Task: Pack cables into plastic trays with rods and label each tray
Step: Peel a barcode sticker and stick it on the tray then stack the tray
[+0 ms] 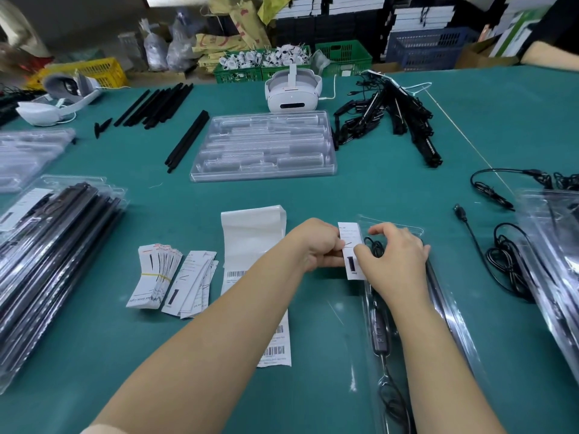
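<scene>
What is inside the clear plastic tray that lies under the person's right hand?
Inside the clear tray lie a black cable with an inline switch and a black rod. The right hand and the paper label cover its upper part.

Both bare forearms reach forward and converge, the left hand with fingers curled in a pinching grip, the right hand palm down, fingers bent, thumb and fingertips pinching beside it.
</scene>
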The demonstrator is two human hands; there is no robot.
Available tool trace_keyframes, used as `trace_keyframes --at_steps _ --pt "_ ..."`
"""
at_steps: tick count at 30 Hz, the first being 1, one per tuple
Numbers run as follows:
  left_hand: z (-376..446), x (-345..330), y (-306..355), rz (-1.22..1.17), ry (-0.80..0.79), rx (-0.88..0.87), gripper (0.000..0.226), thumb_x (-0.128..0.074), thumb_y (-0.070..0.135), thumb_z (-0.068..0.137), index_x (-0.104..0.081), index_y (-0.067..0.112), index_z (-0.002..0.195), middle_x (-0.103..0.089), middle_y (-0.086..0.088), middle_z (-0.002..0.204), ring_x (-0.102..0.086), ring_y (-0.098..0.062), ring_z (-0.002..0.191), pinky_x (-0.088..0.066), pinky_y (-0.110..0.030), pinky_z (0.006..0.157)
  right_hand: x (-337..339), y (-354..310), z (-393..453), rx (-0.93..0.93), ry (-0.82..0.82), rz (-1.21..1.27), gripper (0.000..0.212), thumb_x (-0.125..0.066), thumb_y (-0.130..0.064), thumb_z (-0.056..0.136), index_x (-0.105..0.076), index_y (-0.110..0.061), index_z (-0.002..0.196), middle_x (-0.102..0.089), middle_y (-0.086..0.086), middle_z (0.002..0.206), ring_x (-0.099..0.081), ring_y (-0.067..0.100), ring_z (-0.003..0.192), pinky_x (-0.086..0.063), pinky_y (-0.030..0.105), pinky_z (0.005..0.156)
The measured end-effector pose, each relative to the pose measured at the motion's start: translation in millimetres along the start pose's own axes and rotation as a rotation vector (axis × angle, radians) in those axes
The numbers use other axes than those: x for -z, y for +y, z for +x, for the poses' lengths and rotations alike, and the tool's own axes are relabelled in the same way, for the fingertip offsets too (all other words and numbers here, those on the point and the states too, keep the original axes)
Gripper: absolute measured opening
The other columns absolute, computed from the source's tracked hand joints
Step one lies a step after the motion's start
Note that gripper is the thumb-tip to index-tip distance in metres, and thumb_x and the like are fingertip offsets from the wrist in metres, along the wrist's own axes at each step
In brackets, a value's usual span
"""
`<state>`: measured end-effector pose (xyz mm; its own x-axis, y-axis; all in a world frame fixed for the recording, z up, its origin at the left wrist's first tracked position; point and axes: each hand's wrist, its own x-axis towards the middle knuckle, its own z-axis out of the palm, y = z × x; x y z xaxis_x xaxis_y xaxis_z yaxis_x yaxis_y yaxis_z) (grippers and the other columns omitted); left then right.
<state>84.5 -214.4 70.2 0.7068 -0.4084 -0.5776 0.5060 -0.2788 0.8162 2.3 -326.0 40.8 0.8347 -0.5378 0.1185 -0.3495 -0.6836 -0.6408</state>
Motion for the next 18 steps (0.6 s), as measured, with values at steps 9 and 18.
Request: trace_keyframes --at_steps 9,18 --pt "5.7 -4.5 -1.0 0.088 0.085 -0.051 0.033 -0.035 -0.02 0.087 -0.059 0.001 0.098 -0.063 -0.011 0.079 -0.062 -0.021 0.063 -0.06 -0.034 0.064 1.1 5.4 3.4 -0.03 0.095 0.129 0.024 -0.057 -0.012 0.084 -0.069 -0.016 0.104 -0.071 0.003 0.104 -0.053 0.022 0.098 -0.026 0.055 0.114" --pt "-0.5 -0.2 -4.0 -0.115 0.096 0.041 0.019 -0.038 -0.01 0.088 -0.053 0.001 0.09 -0.071 -0.017 0.084 -0.062 -0.022 0.057 -0.051 -0.026 0.051 -2.5 7.9 1.9 0.06 -0.108 -0.166 0.053 -0.064 -0.047 0.082 -0.054 -0.032 0.132 -0.048 0.001 0.132 -0.029 0.029 0.135 -0.009 0.059 0.118"
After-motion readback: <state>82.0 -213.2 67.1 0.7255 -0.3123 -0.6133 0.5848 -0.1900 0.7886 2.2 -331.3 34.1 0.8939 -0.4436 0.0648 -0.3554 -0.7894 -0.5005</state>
